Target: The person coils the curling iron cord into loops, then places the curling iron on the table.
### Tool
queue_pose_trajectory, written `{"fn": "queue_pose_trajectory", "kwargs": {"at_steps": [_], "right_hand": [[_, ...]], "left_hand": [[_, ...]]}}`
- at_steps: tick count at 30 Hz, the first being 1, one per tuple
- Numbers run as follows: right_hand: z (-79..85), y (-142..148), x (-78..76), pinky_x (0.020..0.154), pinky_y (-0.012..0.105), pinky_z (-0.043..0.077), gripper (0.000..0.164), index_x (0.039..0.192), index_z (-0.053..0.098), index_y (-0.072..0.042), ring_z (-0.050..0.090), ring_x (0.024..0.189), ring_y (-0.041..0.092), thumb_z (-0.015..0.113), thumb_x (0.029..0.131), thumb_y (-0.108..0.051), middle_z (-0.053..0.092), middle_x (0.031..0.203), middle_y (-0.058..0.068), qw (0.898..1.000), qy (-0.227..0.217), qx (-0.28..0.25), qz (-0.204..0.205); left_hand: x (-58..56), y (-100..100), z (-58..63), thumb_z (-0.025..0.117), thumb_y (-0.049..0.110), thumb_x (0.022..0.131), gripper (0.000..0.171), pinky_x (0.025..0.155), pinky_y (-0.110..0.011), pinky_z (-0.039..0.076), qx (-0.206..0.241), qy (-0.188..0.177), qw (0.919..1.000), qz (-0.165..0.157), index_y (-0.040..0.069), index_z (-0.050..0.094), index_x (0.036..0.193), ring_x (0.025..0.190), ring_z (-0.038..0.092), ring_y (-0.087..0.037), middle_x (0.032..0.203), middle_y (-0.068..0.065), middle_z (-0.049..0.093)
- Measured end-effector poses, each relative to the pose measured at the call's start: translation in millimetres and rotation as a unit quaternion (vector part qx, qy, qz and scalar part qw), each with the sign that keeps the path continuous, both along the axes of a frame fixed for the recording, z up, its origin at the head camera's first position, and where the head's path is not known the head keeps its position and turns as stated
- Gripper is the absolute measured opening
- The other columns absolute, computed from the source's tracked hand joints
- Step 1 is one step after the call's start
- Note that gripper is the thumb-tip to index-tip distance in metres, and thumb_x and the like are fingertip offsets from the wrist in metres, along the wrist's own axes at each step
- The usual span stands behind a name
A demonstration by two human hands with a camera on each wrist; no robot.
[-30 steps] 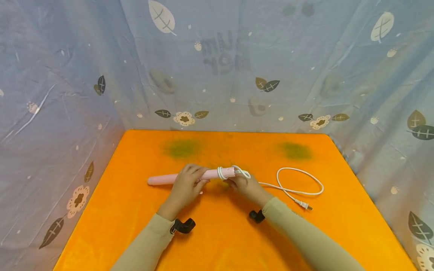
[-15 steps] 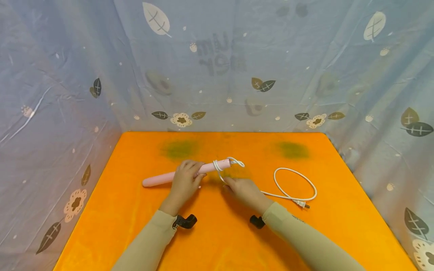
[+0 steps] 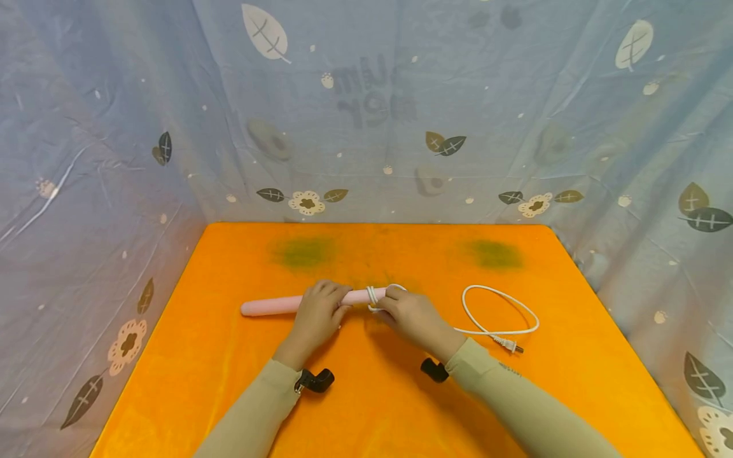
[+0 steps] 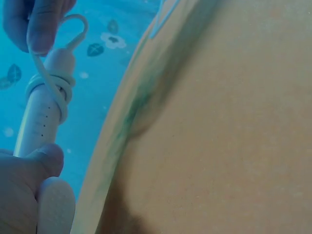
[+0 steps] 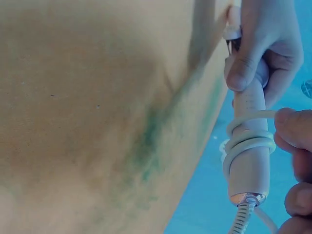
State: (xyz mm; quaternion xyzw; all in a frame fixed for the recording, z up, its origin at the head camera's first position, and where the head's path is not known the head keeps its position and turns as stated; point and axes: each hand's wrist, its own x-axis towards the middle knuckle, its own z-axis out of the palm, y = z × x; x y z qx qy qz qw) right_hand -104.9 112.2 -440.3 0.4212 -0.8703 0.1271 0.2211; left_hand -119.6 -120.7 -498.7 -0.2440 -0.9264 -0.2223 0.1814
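Observation:
A pink curling iron [image 3: 272, 306] is held roughly level above the table, its barrel pointing left. My left hand [image 3: 321, 312] grips it around the middle; in the left wrist view the thumb lies along the handle [image 4: 39, 117]. White cord [image 5: 251, 144] circles the handle's right end in several turns. With thumb and fingers my right hand [image 3: 415, 318] pinches the cord beside those turns, as the right wrist view shows. That hand covers the handle's end in the head view, while the right wrist view shows the ribbed cord sleeve [image 5: 241, 222] there.
The rest of the cord lies in a loose loop on the orange table [image 3: 366, 407] to the right, ending in a two-pin plug [image 3: 508, 345]. Patterned blue-grey curtains [image 3: 366, 127] hang behind and at both sides of the table.
The curling iron's right end rose, then came down to nearly level. My right hand went from behind the handle to below it with the cord, then up to its front. The left hand kept its grip.

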Motion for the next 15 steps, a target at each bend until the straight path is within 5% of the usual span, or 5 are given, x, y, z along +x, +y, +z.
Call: {"fn": "queue_pose_trajectory", "kwargs": {"at_steps": [15], "right_hand": [[6.4,5.9,-0.4,0.05,0.023,0.044,0.01,0.086,0.07,-0.014,0.046,0.057,0.007,0.078,0.083,-0.018,0.056,0.081,-0.003,1.0,-0.023,-0.002,-0.009]], "left_hand": [[0.2,-4.8,3.2,0.072,0.022,0.089,0.039,0.091,-0.047,0.041,0.014,-0.019,0.9997,-0.01,0.013,0.065,0.126,0.113,0.052,-0.027,0.116,-0.003,0.065]]}}
